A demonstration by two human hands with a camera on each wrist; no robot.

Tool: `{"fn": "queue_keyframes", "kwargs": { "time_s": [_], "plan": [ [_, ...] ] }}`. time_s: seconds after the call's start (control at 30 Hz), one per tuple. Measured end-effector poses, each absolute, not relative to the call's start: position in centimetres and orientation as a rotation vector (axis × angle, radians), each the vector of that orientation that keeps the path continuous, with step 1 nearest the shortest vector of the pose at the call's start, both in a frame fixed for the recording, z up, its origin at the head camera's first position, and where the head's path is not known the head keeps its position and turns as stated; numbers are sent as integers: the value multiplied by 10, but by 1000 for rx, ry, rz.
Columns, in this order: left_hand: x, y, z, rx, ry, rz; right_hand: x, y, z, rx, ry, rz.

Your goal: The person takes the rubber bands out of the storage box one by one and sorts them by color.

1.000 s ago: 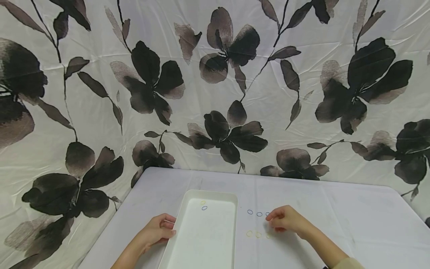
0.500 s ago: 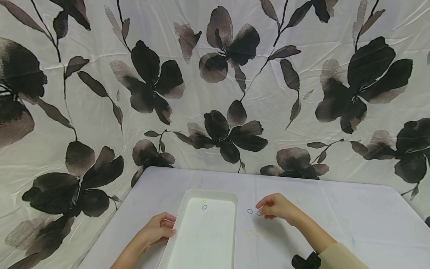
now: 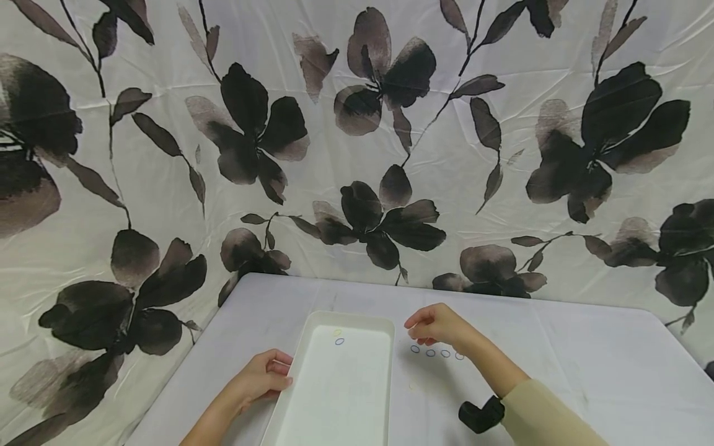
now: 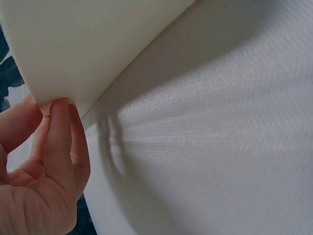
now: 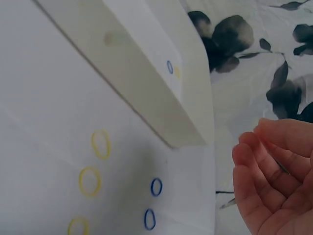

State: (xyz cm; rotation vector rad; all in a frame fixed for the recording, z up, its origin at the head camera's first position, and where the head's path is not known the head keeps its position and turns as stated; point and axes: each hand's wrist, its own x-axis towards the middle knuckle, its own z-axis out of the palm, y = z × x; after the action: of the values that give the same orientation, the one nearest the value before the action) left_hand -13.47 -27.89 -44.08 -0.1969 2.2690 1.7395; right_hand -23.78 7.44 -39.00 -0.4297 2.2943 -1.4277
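My left hand (image 3: 262, 376) pinches the left rim of a long white tray (image 3: 387, 384); in the left wrist view the thumb and fingertips meet on the edge of the tray (image 4: 88, 49). Inside the tray's far end lie a thin yellow ring (image 3: 337, 333) and a blue ring (image 3: 339, 342). My right hand (image 3: 437, 325) hovers just right of the tray's far right corner. Its thumb and fingertips come together in the right wrist view; anything tiny between them cannot be made out. Below it is a row of several blue rings (image 3: 431, 354).
Yellow rings (image 5: 90, 181) form another row nearer me, faint in the head view. A black item (image 3: 481, 415) is at the right sleeve (image 3: 549, 412). Behind the white-covered table (image 3: 602, 365) hangs a flowered cloth (image 3: 480, 155).
My right hand has moved left and away from me, from the right end of the blue row toward the tray, uncovering more blue rings. The left hand keeps its hold on the tray.
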Motion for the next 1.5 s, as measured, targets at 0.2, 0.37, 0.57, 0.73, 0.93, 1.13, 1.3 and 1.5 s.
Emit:
{"fn": "queue_keyframes", "kwargs": {
  "time_s": [0.2,0.37,0.57,0.73,0.93,1.13,1.3,1.5],
  "plan": [
    [-136,-280,-441,-193,2272,1732,-244,55,-387,-400,2303,-1430],
    [-136,-280,-441,-185,2271,1736,-249,39,-390,-375,2308,-1441],
    [-136,-279,-444,-209,2278,1733,-253,20,-398,-330,2288,-1470],
    [-136,-279,-446,-226,2282,1721,-252,1,-410,-327,2272,-1462],
    [-136,-281,-444,-199,2272,1722,-253,-20,-421,-351,2272,-1472],
    [-138,-282,-441,-175,2282,1722,-252,-40,-429,-329,2358,-1434],
    [-138,-282,-444,-169,2277,1734,-246,-52,-441,-306,2465,-1392],
    [-138,-281,-447,-174,2293,1734,-239,-59,-453,-364,2507,-1512]
  ]
}}
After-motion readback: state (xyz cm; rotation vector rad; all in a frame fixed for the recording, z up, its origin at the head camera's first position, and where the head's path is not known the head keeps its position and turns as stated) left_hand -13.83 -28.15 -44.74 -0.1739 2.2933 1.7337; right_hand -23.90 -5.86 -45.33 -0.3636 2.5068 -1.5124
